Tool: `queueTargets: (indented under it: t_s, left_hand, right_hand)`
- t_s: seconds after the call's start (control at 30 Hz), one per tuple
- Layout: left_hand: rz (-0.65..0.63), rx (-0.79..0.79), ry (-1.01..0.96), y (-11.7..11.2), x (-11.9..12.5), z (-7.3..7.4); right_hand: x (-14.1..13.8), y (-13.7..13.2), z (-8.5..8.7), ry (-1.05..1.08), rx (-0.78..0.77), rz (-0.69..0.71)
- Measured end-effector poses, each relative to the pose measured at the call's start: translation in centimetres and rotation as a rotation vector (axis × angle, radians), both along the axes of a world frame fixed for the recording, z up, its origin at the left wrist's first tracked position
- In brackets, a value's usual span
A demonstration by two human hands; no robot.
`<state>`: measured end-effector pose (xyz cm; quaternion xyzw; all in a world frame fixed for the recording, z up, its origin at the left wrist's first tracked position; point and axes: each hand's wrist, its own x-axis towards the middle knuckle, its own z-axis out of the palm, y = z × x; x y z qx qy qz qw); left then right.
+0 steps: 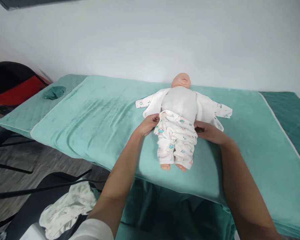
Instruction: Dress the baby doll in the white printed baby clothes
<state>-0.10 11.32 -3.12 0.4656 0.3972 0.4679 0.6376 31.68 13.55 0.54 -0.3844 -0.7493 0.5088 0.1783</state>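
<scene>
Wall (140, 43): white, beyond the hands (148, 125)
Bed (102, 110): green-covered, beneath them
Chair (20, 91): black and red, far to their left
Floor (54, 159): grey, wood-patterned, below left

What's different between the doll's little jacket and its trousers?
The jacket lies spread open, while the trousers sit bunched around the doll's legs. The jacket's print shows mainly on its sleeves; the trousers are patterned all over. Both are white with small colored prints.
</scene>
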Motion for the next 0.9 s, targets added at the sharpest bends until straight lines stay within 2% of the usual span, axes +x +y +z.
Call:
queueTargets:
  t_s: [0.13,0.27,0.37,0.57,0.63,0.77,0.83,0.9]
  left_hand:
    - [0.019,0.032,-0.003,-0.2,0.0,-0.1]
    - [0.072,0.062,-0.026,-0.3,0.0,0.0]
    - [0.094,0.069,-0.048,-0.4,0.1,0.3]
    - [0.262,0.112,-0.019,-0.3,0.7,0.3]
    - [0.344,0.147,0.042,-0.2,1.1,0.1]
    - [0.566,0.244,0.182,0.3,2.2,-0.4]
    - [0.622,0.256,0.220,0.4,2.6,-0.3]
    - [0.580,0.257,0.286,0.4,2.9,0.0]
  right_hand:
    - [-0.2,0.1,-0.7,0.007,-0.003,-0.084]
    - [-0.5,0.1,-1.3,0.018,0.064,-0.258]
    - [-1.0,0.0,-1.2,0.049,0.018,-0.367]
    - [-2.1,0.0,-1.0,0.123,-0.009,-0.545]
    - [-2.6,0.2,-1.2,0.072,0.039,-0.633]
    - [-3.5,0.8,-1.7,-0.058,0.257,-0.801]
    - [-3.7,1.0,-1.9,-0.081,0.294,-0.805]
    - [-3.7,1.0,-2.0,-0.073,0.280,-0.751]
